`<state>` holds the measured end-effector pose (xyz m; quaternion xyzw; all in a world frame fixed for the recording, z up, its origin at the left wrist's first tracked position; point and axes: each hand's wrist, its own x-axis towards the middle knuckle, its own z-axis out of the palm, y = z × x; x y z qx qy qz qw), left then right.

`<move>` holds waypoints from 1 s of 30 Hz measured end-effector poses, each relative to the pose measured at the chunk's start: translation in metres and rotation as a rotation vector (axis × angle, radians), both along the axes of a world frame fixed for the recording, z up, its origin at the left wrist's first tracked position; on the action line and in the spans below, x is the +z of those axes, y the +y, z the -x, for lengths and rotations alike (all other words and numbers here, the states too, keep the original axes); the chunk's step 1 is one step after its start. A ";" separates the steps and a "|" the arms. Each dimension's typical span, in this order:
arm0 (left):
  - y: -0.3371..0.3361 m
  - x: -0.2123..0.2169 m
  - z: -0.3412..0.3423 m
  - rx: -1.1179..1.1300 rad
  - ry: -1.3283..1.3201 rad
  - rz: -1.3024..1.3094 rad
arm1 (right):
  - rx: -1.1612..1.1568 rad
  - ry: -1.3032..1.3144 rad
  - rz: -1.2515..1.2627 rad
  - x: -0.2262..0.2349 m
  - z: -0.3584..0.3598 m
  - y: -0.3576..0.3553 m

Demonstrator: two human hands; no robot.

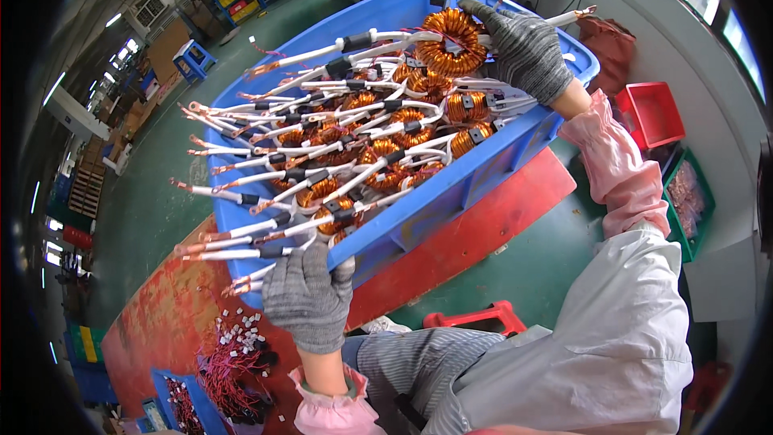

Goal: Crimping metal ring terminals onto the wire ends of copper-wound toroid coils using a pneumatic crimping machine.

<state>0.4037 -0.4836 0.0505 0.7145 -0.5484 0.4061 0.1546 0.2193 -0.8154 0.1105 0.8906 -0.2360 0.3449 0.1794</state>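
A large blue plastic bin (475, 181) holds many ring-shaped copper-wound coils (386, 149) with thick white cable leads, black sleeves and bare copper or lugged ends. My gloved left hand (310, 298) is closed around the bin's near left rim, the thumb outside. At the far right, my gloved right hand (527, 52) is closed on the right side of a larger-looking copper coil (453, 40). That coil's white cable passes beneath the hand and comes out beyond the bin's far rim. The undersides of the right fingers are hidden.
Under the bin is a worn red tabletop (153, 326), with pink wires with white connectors (233, 362) and a small blue tray (205, 403). A red stool (475, 318) stands below. To the right are a red bin (654, 115) and green crate (692, 197).
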 end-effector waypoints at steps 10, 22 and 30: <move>0.003 0.002 -0.002 0.074 0.002 -0.048 | 0.068 0.002 0.249 0.030 -0.009 -0.057; 0.007 -0.001 -0.002 0.088 0.086 -0.137 | 0.149 0.194 0.234 0.009 -0.015 -0.048; 0.002 -0.004 -0.009 0.063 -0.097 -0.029 | -0.099 0.070 0.228 0.019 -0.012 -0.057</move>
